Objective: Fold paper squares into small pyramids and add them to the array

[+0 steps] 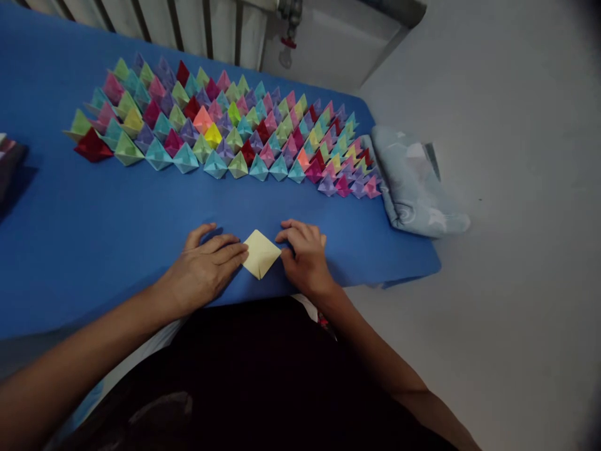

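A small pale-yellow folded paper (261, 254) lies flat on the blue table, turned like a diamond, with a short crease at its near corner. My left hand (206, 263) rests palm down with its fingers stretched out, their tips on the paper's left corner. At the right corner is my right hand (305, 254), its fingers bent and the thumb tip touching or just beside the paper. A gap shows between that thumb and the forefinger. Behind the paper stand several rows of folded paper boats (216, 164) in many colours.
The blue tabletop (141, 213) has a rounded edge at the right. A folded grey-blue patterned cloth (413, 188) lies at its right end. A dark object (10, 166) is cut off at the left. Behind the table are a radiator (192, 25) and a red-handled valve (288, 42).
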Motion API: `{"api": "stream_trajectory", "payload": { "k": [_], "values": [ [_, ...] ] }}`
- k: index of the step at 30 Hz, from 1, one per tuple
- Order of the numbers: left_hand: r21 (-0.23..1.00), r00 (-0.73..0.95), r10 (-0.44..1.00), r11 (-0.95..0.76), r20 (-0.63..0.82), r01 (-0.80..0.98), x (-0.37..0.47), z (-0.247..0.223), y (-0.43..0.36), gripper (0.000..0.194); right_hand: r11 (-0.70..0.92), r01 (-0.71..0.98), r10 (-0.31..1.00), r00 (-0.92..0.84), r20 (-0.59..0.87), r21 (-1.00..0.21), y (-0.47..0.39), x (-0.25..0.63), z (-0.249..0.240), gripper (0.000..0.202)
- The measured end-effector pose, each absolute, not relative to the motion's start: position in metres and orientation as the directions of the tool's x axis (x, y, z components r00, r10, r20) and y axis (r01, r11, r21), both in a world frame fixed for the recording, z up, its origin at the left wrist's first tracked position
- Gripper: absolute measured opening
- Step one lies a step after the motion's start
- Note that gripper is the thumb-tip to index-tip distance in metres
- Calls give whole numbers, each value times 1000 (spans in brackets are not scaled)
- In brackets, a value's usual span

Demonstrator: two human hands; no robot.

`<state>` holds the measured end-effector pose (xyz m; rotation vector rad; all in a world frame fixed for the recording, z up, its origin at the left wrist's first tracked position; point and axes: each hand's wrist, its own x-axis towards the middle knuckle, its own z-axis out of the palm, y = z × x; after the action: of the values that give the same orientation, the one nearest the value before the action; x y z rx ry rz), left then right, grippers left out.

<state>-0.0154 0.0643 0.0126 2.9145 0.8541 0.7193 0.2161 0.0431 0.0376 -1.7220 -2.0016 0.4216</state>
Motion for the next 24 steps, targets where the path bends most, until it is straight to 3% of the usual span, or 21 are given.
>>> {"api": "stream_trajectory", "payload": {
  "k": [3,5,12,16,18,24],
  "values": [
    [149,750,505,-858,428,492,-11,21,68,22,383,759,922,-345,174,-526,41,212,40,29],
    [141,757,495,-863,427,485,-8,26,70,20,422,706,891,-439,117,-569,40,212,38,29],
    [4,815,400,-899,419,439,-4,30,73,16,366,664,915,-384,122,-652,42,217,27,28],
    [-36,809,416,-881,415,471,-2,26,68,16,328,677,926,-370,81,-658,44,216,28,28],
    [-19,786,439,-868,436,496,-1,24,66,14,318,682,929,-364,72,-659,45,215,28,28],
    [184,730,530,-844,430,504,0,25,69,18,333,667,920,-383,77,-666,47,215,33,24]
  ]
}}
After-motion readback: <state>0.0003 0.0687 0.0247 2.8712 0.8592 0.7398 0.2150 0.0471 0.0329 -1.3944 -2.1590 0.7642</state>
